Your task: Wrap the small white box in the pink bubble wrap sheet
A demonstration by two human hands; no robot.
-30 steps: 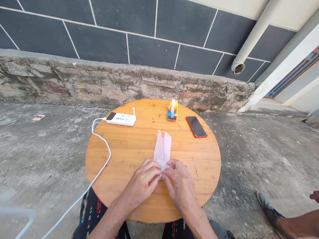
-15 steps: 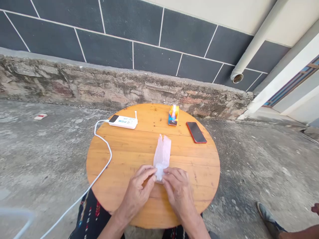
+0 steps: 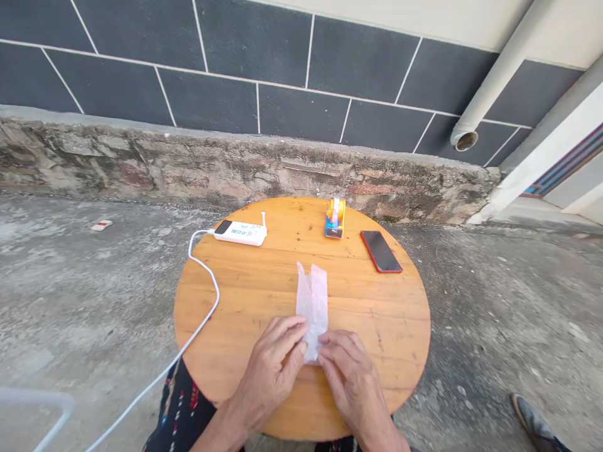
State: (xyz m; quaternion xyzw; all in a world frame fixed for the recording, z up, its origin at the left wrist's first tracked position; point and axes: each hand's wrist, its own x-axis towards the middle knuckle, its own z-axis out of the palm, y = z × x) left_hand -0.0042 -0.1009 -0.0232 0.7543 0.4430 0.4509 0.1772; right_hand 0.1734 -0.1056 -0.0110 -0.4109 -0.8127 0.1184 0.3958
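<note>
A thin, see-through pinkish strip of plastic wrap [image 3: 313,295], perhaps bubble wrap, lies on the round wooden table [image 3: 254,289] in front of me. Its far end is split into two uneven flaps. At its near end, my left hand [image 3: 277,355] grips the left edge with bent fingers and thumb. From the other side my right hand [image 3: 347,364] pinches the right edge, thumb and fingers close together. The near part between my hands looks whiter and crinkled; whether anything is inside it, I cannot tell.
Toward the table's far edge stand a white device [image 3: 241,232] with a white cable [image 3: 207,314], a yellow and blue tape dispenser [image 3: 335,218] and a red-edged phone [image 3: 380,251]. A tiled wall [image 3: 301,107] rises behind. Another person's shoe [image 3: 532,414] shows at lower right.
The near end of the strip, bunched between my fingers before, now lies flatter and longer. My hands have shifted slightly toward me. The camera view has swung a little left.
</note>
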